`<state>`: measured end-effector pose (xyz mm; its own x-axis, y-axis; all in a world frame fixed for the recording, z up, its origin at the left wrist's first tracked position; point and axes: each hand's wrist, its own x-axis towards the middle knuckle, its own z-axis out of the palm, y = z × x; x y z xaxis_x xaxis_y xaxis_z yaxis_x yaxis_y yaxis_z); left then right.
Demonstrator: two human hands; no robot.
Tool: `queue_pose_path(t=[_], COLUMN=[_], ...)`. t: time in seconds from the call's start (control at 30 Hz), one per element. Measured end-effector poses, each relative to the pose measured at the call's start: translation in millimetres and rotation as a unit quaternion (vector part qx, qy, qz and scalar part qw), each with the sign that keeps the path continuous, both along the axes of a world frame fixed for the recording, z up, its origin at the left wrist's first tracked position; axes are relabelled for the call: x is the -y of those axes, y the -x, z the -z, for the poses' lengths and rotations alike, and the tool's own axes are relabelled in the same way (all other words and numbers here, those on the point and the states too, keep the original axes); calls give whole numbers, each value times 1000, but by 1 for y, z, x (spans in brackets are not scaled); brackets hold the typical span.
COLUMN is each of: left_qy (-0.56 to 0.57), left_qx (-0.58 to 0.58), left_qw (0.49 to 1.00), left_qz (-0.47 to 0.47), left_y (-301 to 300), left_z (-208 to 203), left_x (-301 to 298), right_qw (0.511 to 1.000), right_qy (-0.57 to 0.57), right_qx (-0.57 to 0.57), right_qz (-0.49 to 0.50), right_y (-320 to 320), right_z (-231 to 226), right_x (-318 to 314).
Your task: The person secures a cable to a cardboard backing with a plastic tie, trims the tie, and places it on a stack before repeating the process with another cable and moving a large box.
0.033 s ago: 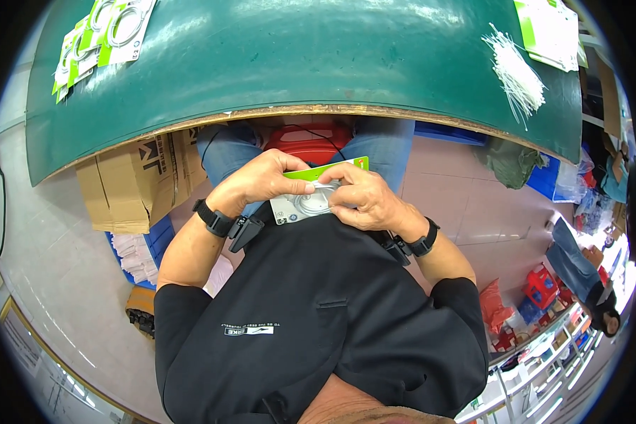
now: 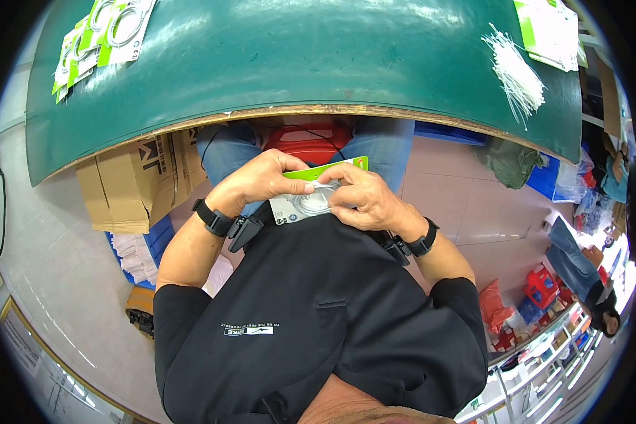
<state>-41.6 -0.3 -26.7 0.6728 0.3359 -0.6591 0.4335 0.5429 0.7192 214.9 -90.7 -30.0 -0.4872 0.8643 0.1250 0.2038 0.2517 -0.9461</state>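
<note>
In front of my lap I hold a green-and-white packaging card [image 2: 283,210] with a coil of white cable [image 2: 311,203] lying on it. My left hand [image 2: 267,178] grips the card's left side, its thumb pressed across the front by the coil. At the right side, my right hand [image 2: 366,196] has its fingers bent in a pinch over the coil and the card. Those fingertips hide part of the cable, and whether a tie lies between them cannot be made out.
The green table [image 2: 297,63] ends just beyond my knees. Carded cable coils [image 2: 124,28] lie at its far left, thin white cable ties [image 2: 517,78] and a stack of cards [image 2: 550,32] at its right. Cardboard boxes [image 2: 131,180] stand below left; a red stool [image 2: 307,145] shows between my legs.
</note>
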Motion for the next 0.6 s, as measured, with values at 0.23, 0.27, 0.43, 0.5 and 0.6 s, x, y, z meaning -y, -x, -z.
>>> queue_pose_path(t=[0.23,0.27,0.43,0.5,0.6], left_qy=[26,27,30,28,26], left_qx=[-1,0,-11,-13,-13], left_qw=[1000,1000,999,1000,1000], left_qz=[-13,-12,-1,3,10], left_y=[0,0,-1,-1,-1], left_z=[-1,-1,-2,-2,-3], left_x=[-1,-1,-3,-3,-4], right_qw=[999,999,1000,1000,999], right_qy=[4,2,-1,-1,-14], right_qx=[-31,-31,-26,-26,-39], right_qz=[14,14,10,10,2], right_y=[2,2,1,1,0], right_z=[2,3,4,5,8], right_x=[4,5,5,5,5])
